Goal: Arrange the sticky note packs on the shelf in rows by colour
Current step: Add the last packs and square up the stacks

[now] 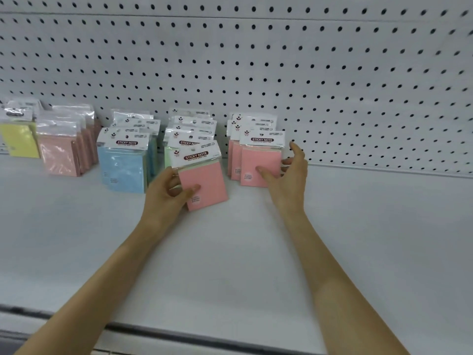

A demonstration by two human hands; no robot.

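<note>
My left hand (169,190) grips a pink pack (204,180), tilted, on the shelf (230,252). My right hand (286,172) holds nothing; its spread fingers touch the front pack of the pink row (258,160).

There are five rows of square sticky note packs in clear bags with white paper tops. At the far left, the yellow row (19,140) shows two packs. Next to it, the peach row (60,156) shows about four. The light blue row (122,167) shows three. The pale green row (189,142) in the middle shows four white tops. The pink row (259,162) on the right shows about four. One loose pink pack (207,183) sits in front of the green row.
</note>
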